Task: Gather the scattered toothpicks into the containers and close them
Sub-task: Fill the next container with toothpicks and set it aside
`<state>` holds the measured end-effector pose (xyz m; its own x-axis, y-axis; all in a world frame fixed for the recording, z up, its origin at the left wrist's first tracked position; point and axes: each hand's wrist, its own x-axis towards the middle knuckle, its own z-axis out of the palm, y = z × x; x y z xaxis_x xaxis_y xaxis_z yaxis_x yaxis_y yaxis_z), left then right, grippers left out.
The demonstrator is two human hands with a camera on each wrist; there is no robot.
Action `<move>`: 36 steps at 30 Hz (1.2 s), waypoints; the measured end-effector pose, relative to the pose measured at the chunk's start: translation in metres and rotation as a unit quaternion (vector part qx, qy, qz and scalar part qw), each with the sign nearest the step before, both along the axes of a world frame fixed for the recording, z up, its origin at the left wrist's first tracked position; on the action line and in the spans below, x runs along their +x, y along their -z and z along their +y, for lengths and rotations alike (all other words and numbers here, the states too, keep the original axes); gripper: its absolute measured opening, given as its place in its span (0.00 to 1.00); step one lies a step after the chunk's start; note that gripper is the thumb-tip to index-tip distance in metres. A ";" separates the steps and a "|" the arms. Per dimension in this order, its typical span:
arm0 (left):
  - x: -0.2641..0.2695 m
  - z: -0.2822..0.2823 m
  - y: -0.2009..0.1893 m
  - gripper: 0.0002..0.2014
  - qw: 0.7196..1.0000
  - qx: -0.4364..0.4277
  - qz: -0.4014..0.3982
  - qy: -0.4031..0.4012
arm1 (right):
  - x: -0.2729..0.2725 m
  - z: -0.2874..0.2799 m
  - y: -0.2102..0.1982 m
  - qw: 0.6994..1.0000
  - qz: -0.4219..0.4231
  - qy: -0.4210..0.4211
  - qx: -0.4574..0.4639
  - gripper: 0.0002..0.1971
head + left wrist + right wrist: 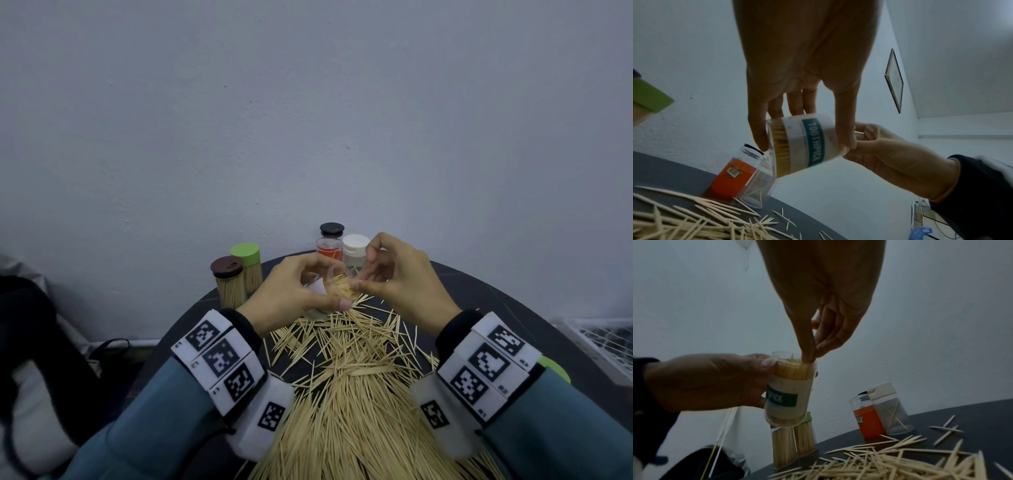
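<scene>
The clear container (805, 144) held in the left hand (801, 65) bears a pale label with a teal band printed "TOOTHPICK" in white capitals; in the left wrist view the word runs down the band from 12 toward 6 o'clock. In the right wrist view the same container (789, 394) shows only the letters "PICK" on its green band, the rest covered by the left hand (711, 379). The orange container (731, 177) standing on the bench (674, 172) at 7 o'clock of the held one carries a small sticker with a barcode; its print is too small to read. The wrist bands (222, 359) bear black-and-white square marker codes with tiny characters beside them that cannot be made out.
</scene>
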<state>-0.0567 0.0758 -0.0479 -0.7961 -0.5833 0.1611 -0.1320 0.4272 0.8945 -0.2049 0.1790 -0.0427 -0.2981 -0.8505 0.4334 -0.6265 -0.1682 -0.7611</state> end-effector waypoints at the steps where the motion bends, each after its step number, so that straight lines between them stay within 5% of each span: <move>1: 0.000 -0.001 0.000 0.33 1.000 -0.006 0.002 -0.005 | 0.000 0.000 0.000 1.000 -0.016 -0.018 0.015 0.20; 10: 0.000 0.002 0.000 0.28 0.999 -0.006 -0.022 0.023 | 0.001 -0.001 0.002 0.999 -0.010 0.043 -0.010 0.21; 24: 0.002 -0.001 -0.001 0.26 0.999 0.045 -0.001 0.025 | -0.006 0.000 -0.003 0.999 -0.007 -0.007 0.045 0.11; 30: 0.003 -0.005 -0.003 0.32 0.998 0.061 0.026 0.018 | -0.010 -0.003 0.004 0.994 -0.101 -0.010 0.042 0.06; 36: 0.001 -0.007 0.000 0.27 0.997 0.067 0.025 0.010 | -0.007 -0.001 -0.002 0.979 -0.189 -0.070 0.031 0.06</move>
<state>-0.0552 0.0690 -0.0480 -0.8009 -0.5864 0.1218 -0.0788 0.3047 0.9492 -0.2118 0.1776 -0.0411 -0.3060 -0.9154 0.2616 -0.2729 -0.1789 -0.9453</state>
